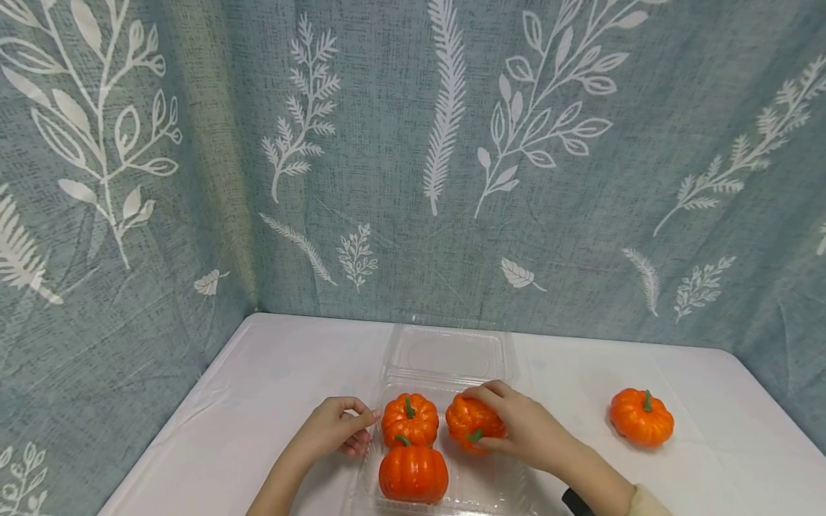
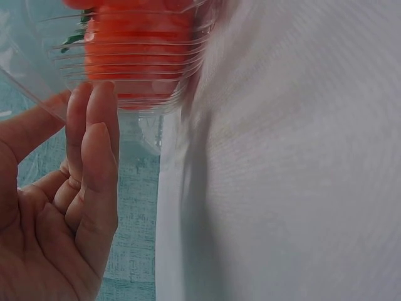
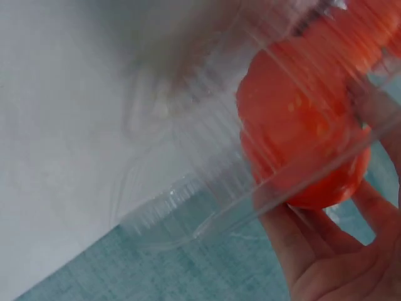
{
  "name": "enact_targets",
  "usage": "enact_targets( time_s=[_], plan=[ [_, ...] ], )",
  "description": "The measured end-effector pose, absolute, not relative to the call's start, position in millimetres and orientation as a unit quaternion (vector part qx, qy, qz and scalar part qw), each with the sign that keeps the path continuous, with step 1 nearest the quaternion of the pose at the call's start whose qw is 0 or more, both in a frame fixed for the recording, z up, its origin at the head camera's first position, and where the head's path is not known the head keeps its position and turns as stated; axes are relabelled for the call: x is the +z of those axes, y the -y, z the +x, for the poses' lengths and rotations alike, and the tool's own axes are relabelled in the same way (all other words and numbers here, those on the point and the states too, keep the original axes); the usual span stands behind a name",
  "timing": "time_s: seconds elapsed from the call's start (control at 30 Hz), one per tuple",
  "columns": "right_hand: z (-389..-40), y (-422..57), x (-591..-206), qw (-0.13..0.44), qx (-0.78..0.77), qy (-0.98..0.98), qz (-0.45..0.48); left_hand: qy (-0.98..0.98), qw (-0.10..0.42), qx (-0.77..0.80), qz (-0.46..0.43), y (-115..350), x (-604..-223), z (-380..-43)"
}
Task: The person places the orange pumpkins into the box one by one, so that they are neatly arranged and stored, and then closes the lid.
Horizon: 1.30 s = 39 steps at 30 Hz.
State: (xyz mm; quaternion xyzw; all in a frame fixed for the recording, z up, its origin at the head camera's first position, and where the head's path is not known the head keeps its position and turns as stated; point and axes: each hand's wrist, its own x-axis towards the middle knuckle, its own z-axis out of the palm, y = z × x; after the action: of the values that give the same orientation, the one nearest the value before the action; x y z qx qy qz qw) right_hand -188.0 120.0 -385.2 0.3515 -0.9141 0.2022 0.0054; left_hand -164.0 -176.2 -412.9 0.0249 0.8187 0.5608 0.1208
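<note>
A clear plastic clamshell container [image 1: 480, 486] lies opened out on the table, its lid [image 1: 449, 352] tipped toward the curtain. My left hand [image 1: 337, 428] pinches its left rim between thumb and fingers, as the left wrist view also shows. Two small orange toy pumpkins with green stems sit in its left half, a back pumpkin [image 1: 409, 421] and a front pumpkin [image 1: 414, 475]. In the right half, my right hand [image 1: 530, 433] grips a third pumpkin [image 1: 466, 423], tilted with its stem toward me. The right wrist view shows this held pumpkin [image 3: 294, 119] through the ribbed wall.
Another orange pumpkin [image 1: 642, 418] stands on the white-covered table [image 1: 284, 358], well right of the container. A blue-green curtain [image 1: 387, 236] with white leaf prints hangs behind and at the sides. Below my right forearm a small black object [image 1: 576, 502] shows partly.
</note>
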Motion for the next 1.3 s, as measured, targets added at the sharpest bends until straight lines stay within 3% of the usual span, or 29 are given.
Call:
enact_targets(
  time_s=[0.57,1.3],
  plan=[
    [-181.1,-112.4,-397.3,0.086,0.133,0.924,0.348,-0.817,0.122,0.562,0.021,176.0,-413.7,-164.8],
    [-177.3,-116.5,-401.7,0.119,0.140,0.920,0.346,-0.817,0.121,0.563,0.027,176.5,-413.8,-165.1]
  ],
)
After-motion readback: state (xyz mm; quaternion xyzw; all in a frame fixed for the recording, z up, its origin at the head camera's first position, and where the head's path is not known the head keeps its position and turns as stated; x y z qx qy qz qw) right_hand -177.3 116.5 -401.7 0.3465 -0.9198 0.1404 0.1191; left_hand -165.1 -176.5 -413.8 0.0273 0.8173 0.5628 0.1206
